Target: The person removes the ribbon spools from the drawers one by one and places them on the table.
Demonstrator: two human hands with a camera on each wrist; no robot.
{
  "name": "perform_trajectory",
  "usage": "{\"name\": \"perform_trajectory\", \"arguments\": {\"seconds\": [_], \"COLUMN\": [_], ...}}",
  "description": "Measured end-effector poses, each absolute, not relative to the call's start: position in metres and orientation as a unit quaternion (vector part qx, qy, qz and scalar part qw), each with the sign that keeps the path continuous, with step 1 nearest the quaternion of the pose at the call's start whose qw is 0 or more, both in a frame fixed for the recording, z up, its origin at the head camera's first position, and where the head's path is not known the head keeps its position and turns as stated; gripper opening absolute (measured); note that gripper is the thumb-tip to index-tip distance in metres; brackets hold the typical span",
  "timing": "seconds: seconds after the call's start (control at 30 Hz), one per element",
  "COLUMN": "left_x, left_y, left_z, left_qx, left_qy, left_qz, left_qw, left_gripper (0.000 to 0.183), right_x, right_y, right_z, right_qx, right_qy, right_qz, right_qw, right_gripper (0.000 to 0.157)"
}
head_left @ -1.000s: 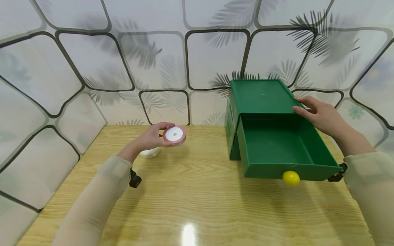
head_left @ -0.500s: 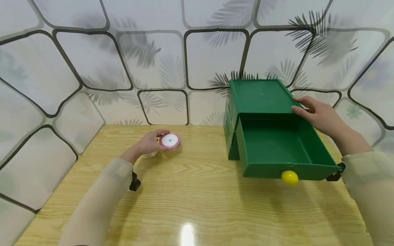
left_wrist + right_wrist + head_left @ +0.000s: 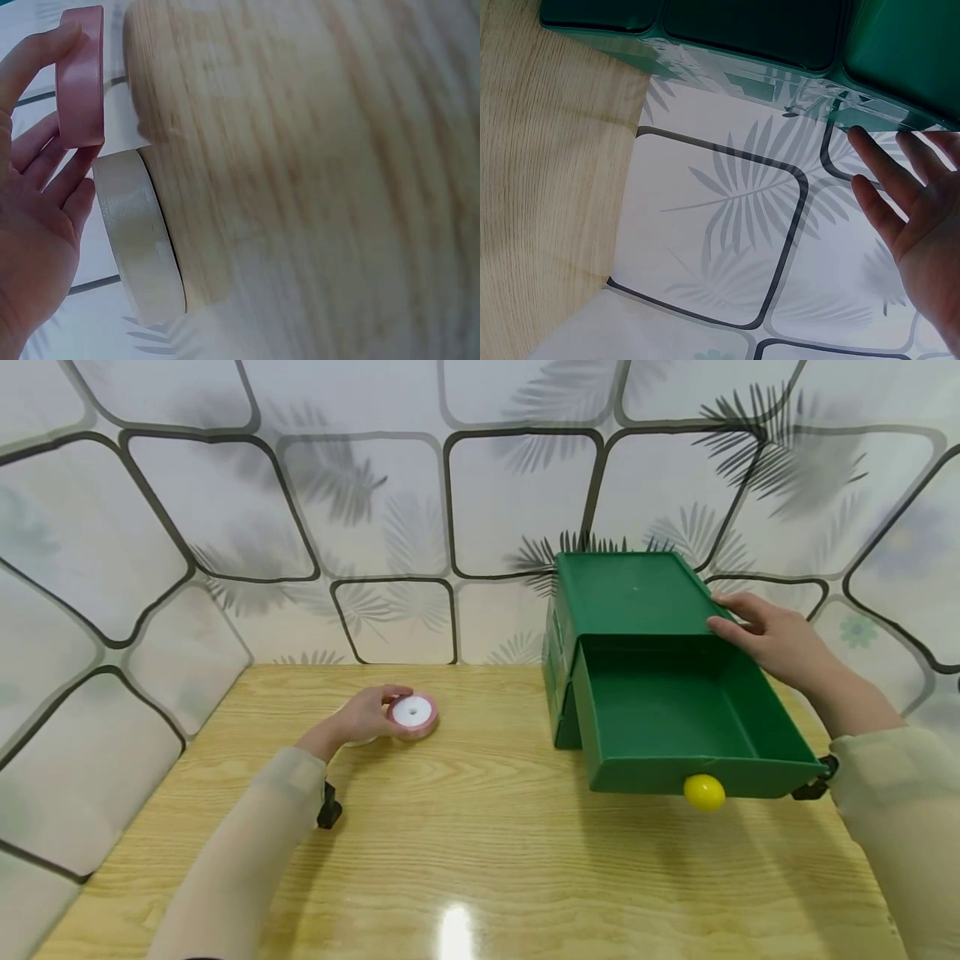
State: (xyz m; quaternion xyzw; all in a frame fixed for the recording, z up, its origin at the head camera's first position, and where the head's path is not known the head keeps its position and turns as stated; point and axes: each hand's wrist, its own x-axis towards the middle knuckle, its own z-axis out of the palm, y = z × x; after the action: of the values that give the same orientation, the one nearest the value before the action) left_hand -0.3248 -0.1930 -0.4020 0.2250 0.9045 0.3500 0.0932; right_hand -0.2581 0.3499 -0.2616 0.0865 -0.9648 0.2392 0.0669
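My left hand (image 3: 365, 714) pinches a pink ribbon spool (image 3: 412, 712) with a white centre, low over the left part of the table. In the left wrist view, thumb and fingers hold the pink spool (image 3: 81, 82) by its rim; whether it touches the table I cannot tell. Just below it a white ribbon roll (image 3: 142, 240) lies flat on the wood, mostly hidden by the hand in the head view. At the right, my right hand (image 3: 783, 639) rests on the top right edge of a green drawer cabinet (image 3: 637, 593), fingers fairly straight. Its top drawer (image 3: 667, 710) is pulled out, with nothing inside.
A yellow knob (image 3: 704, 792) sticks out from the drawer front, which overhangs the wooden table (image 3: 465, 835). Patterned cloth (image 3: 390, 510) stands behind and along the left side. Clear tape (image 3: 742, 82) covers part of the cabinet's side.
My left hand has lowered the pink spool toward the table and slightly left, next to the white roll. The right hand stays on the cabinet, and the drawer remains out.
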Motion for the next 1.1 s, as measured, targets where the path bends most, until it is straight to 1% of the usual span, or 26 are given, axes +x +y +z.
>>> {"name": "perform_trajectory", "arguments": {"seconds": [0.43,0.67,0.87,1.1], "left_x": [-0.329,-0.325,-0.318,-0.304], "left_y": [-0.194,-0.191,-0.183,-0.153], "left_z": [-0.409,-0.403,-0.395,-0.373], "left_qx": [0.24,0.234,0.221,0.232], "left_qy": [0.905,0.904,0.898,0.872], "left_qz": [0.335,0.341,0.369,0.429], "left_qw": [0.107,0.111,0.087,0.041], "left_gripper": [0.07,0.074,0.078,0.068], "right_x": [-0.258,-0.259,-0.259,-0.258], "right_y": [0.351,0.35,0.35,0.351], "right_z": [-0.262,-0.262,-0.263,-0.262], "right_qx": [0.088,0.086,0.091,0.09], "right_qy": [-0.964,-0.965,-0.964,-0.965], "right_qz": [0.241,0.239,0.237,0.233], "right_qw": [0.075,0.067,0.073,0.078], "right_gripper": [0.064,0.064,0.064,0.064]}}
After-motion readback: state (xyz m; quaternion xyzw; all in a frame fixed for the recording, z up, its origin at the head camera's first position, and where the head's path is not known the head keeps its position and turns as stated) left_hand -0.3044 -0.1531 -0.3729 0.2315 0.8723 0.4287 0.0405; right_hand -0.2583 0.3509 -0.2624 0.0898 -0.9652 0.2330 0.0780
